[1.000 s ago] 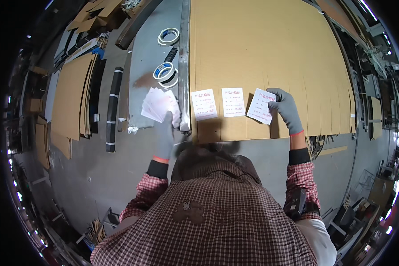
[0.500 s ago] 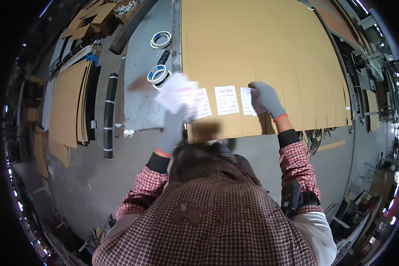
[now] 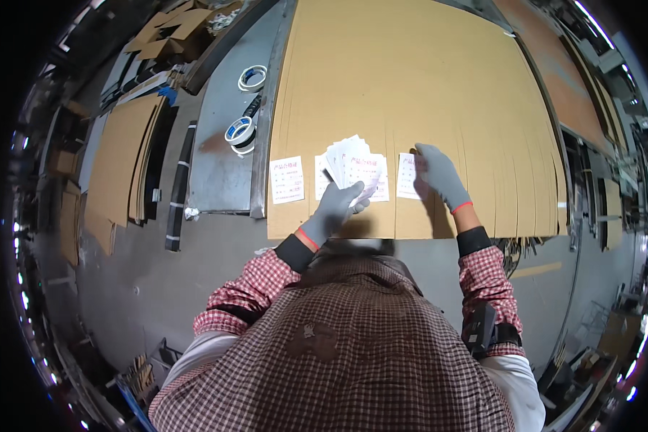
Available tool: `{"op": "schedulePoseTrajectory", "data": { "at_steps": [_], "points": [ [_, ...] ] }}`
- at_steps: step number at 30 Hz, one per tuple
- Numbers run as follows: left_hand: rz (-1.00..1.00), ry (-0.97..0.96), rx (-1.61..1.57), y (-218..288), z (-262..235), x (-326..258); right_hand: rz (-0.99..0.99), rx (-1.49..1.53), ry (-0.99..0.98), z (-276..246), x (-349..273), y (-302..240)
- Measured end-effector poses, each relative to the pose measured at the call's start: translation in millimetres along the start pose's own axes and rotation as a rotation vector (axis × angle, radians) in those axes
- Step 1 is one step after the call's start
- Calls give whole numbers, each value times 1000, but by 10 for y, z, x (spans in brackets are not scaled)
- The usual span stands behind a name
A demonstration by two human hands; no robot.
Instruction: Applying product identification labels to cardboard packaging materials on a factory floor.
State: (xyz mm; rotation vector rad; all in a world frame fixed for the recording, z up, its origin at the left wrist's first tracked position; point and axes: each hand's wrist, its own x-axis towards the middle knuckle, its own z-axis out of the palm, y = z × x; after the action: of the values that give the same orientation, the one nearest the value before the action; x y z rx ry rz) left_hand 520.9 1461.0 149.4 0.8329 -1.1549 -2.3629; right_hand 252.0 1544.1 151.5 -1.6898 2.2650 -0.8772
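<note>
My left hand (image 3: 336, 205), in a grey glove, is closed on a fanned bundle of white paper slips (image 3: 349, 160) with red and dark print. The bundle is over the near part of a large brown cardboard sheet (image 3: 410, 79). My right hand (image 3: 443, 180), also gloved, reaches over the right side of a single slip (image 3: 408, 176) lying on the cardboard. Its bent fingers are a little apart from the palm, and nothing shows in them. Another slip (image 3: 287, 180) lies flat at the cardboard's left edge. More slips lie partly hidden behind the bundle.
White tape rolls (image 3: 240, 131) rest on a grey metal table (image 3: 223, 169) to the left. Farther left stand brown boards (image 3: 119, 158) and a long dark strip (image 3: 179, 187). Thin strips (image 3: 518, 252) jut out under the cardboard's near right edge. Open boxes (image 3: 169, 32) are at the far left.
My left hand has swung right with the slips, from the cardboard's left edge to its near middle. My right hand has shifted right along the row, where a separate slip now lies. The view has shifted slightly.
</note>
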Motion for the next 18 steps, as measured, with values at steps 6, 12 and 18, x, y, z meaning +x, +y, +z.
{"op": "schedulePoseTrajectory", "data": {
  "at_steps": [6, 12, 18],
  "points": [
    [185, 170, 3, -348, 565, -6, 517, 1017, -124, 102, -397, -321],
    [64, 516, 220, -738, 1086, -24, 381, 1256, -279, 134, -737, 142],
    [203, 518, 4, -924, 1238, -127, 411, 721, -55, -562, -609, 657]
  ]
}}
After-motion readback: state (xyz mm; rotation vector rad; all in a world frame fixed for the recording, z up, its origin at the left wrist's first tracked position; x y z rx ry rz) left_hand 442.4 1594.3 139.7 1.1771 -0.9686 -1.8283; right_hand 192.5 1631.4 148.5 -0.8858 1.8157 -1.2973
